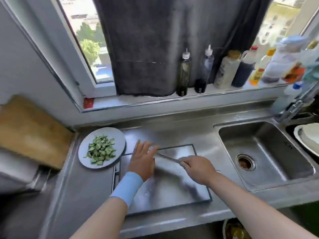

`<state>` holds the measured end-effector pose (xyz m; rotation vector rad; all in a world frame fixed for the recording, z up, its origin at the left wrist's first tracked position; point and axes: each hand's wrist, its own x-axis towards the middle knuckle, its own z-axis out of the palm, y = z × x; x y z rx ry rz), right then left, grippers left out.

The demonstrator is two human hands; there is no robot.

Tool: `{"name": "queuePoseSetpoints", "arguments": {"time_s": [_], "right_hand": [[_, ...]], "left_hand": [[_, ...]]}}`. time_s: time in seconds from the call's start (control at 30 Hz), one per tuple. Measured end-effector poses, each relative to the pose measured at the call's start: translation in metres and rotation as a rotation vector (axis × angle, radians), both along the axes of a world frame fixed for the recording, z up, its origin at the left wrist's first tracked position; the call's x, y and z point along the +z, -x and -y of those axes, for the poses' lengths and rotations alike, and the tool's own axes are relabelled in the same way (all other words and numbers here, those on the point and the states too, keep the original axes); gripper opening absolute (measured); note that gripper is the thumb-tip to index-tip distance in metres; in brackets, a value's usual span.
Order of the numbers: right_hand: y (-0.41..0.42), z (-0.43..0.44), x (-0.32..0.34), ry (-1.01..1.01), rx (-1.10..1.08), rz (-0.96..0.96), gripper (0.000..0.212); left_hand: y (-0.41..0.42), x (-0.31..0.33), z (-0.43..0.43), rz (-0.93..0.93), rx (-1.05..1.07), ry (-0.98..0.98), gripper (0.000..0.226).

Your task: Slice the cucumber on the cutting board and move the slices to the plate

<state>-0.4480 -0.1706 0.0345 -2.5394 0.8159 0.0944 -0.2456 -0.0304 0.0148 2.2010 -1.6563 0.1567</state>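
**Sliced cucumber sits on the plate**

A person's right hand (198,168) grips a knife (168,158) over the cutting board (172,192) on the steel desk (82,195). The left hand (142,159), fingers straight and spread, is near the blade's tip. The cucumber slices (101,150) lie heaped on the plate (119,137), just left of the board.

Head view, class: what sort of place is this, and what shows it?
Probably a home kitchen: a steel sink set in the counter, sauce bottles along the windowsill, and cucumber slices on a plate beside the cutting board.
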Motion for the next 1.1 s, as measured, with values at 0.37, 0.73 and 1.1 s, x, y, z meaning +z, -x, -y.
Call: {"name": "queuePoseSetpoints", "arguments": {"time_s": [0.37, 0.73, 1.1], "right_hand": [[-0.044, -0.010, -0.066, 0.178, 0.392, -0.013, 0.063], [-0.024, -0.023, -0.094, 0.094, 0.353, -0.123, 0.051], [-0.034, -0.029, -0.073, 0.086, 0.267, -0.209, 0.031]], "left_hand": [[-0.008, -0.034, -0.063, -0.260, 0.197, -0.371, 0.040], [0.008, -0.065, -0.080, -0.194, 0.192, -0.536, 0.048], [0.006, -0.049, -0.075, -0.495, 0.353, -0.460, 0.034]]}}
